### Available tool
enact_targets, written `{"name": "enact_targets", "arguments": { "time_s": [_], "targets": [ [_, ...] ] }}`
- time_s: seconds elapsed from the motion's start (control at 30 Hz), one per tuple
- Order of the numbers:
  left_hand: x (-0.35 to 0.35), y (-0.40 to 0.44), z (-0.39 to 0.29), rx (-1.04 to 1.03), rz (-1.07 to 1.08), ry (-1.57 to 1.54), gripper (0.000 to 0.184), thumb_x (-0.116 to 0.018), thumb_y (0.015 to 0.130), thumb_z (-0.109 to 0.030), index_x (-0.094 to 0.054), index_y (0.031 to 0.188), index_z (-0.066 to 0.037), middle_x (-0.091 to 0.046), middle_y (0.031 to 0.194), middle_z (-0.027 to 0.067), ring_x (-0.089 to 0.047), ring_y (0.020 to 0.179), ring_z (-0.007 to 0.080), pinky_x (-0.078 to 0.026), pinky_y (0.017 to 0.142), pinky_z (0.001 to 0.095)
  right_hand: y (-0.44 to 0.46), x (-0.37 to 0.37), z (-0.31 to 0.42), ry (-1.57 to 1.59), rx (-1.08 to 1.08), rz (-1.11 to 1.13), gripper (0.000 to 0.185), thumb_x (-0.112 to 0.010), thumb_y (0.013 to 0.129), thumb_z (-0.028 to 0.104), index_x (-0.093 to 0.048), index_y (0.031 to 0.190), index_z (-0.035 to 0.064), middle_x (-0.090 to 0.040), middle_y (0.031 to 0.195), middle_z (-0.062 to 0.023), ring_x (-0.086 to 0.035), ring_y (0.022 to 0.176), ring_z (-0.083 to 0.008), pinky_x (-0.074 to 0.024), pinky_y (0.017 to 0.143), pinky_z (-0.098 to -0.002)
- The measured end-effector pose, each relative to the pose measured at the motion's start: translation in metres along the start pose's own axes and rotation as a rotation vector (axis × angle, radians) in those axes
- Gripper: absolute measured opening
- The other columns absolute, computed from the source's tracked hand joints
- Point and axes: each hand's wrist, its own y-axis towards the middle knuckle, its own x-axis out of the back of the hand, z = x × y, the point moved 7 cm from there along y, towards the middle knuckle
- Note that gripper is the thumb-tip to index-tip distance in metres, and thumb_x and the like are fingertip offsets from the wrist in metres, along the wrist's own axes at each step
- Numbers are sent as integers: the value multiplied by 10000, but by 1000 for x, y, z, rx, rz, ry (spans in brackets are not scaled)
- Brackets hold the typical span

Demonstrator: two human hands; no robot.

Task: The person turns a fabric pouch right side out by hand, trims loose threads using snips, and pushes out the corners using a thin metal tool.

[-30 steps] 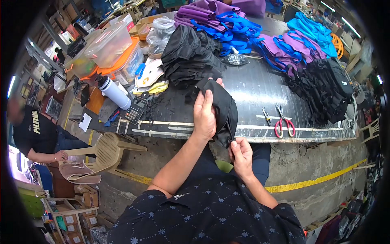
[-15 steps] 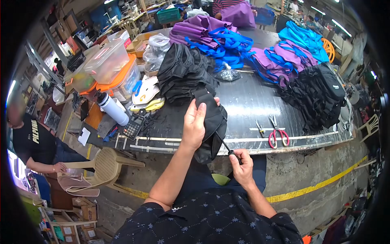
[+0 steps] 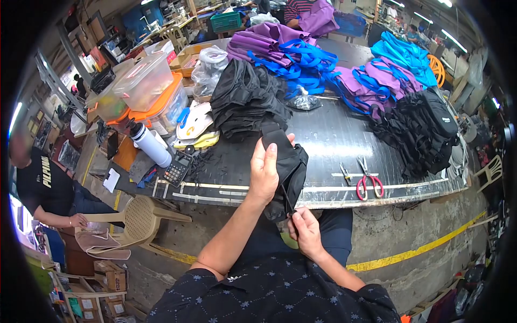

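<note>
A black fabric bag (image 3: 293, 167) hangs over the near table edge, with my left hand (image 3: 265, 171) wrapped round its upper part. Below it, my right hand (image 3: 306, 230) pinches the end of a thin black cord (image 3: 286, 198) that runs down from the bag. Part of the bag is hidden behind my left hand. Just beyond lies a heap of black bags (image 3: 245, 97) on the table. To the right rest red-handled scissors (image 3: 369, 180) and small thread snips (image 3: 345, 172).
On the dark table (image 3: 334, 134) lie purple bags with blue straps (image 3: 377, 81), more black bags (image 3: 420, 129), a calculator (image 3: 178, 169), a bottle (image 3: 151, 144) and plastic boxes (image 3: 142, 83). A plastic chair (image 3: 145, 223) and a person in black (image 3: 46, 185) are at left.
My right hand has moved left and slightly down with the cord end, closer to the bag. My left hand and the bag have shifted a little right and down.
</note>
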Motion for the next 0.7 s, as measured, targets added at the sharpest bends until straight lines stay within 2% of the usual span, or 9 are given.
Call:
{"name": "enact_targets", "arguments": {
  "time_s": [0.03, 0.13, 0.17, 0.27, 0.3, 0.4, 0.53, 0.7],
  "targets": [
    [0, 0, 1, 12, -7, -8, 305, -415, 1137, -189, -534, 1351, -7, -683, 1301, 168, -661, 1158, 192, -517, 1040, 333, 0, 5, 4, -179, 131, -52, 135, -604, 1081, 177, -578, 1058, 47, -571, 785, 5, -474, 603, -61, -422, 572, -256],
    [0, 0, 1, 65, -46, -93, 310, -420, 1141, -217, -559, 1315, -1, -703, 1265, 175, -682, 1126, 198, -540, 1009, 340, 1, 12, 22, -574, 322, -188, 138, -654, 1050, 140, -586, 1047, 19, -600, 812, 8, -540, 716, -51, -459, 662, -237],
    [3, 2, 2, 79, -44, -113, 329, -419, 1141, -235, -572, 1309, 3, -704, 1265, 187, -688, 1125, 219, -550, 1004, 354, 1, 11, 26, -489, 321, -188, 153, -680, 1030, 131, -605, 1041, -3, -646, 851, -9, -571, 801, -47, -468, 727, -226],
    [17, 11, -7, 98, -65, -131, 399, -410, 1143, -290, -622, 1256, 28, -719, 1237, 214, -714, 1094, 262, -577, 978, 380, 1, 12, 45, -690, 423, -199, 163, -706, 1011, 134, -621, 1034, -3, -669, 840, -18, -576, 768, -49, -476, 698, -237],
    [18, 13, -14, 96, -69, -118, 402, -408, 1143, -289, -624, 1248, 34, -721, 1230, 213, -715, 1093, 257, -579, 975, 378, -2, 17, 47, -730, 420, -232, 164, -727, 993, 132, -634, 1023, 0, -674, 802, -18, -570, 713, -56, -477, 655, -249],
    [17, 16, -26, 58, -3, -5, 412, -393, 1150, -298, -624, 1227, 35, -739, 1185, 184, -713, 1067, 213, -568, 961, 342, -7, 22, 48, -783, 511, -258, 171, -738, 985, 136, -634, 1021, 5, -669, 768, -9, -558, 673, -60, -473, 622, -256],
    [8, 10, -25, 55, 50, 84, 418, -391, 1154, -300, -624, 1221, 41, -750, 1155, 164, -715, 1046, 188, -558, 955, 314, -7, 19, 46, -744, 516, -278, 172, -734, 988, 139, -633, 1027, 5, -674, 782, -18, -575, 699, -67, -484, 646, -257],
    [-2, 2, -22, 113, 76, 20, 432, -430, 1144, -333, -623, 1217, 46, -751, 1115, 166, -733, 1016, 200, -584, 920, 325, -1, 28, 34, -736, 587, -290, 189, -745, 984, 149, -632, 1030, 5, -699, 853, -44, -603, 739, -91, -506, 684, -271]
  ]
}}
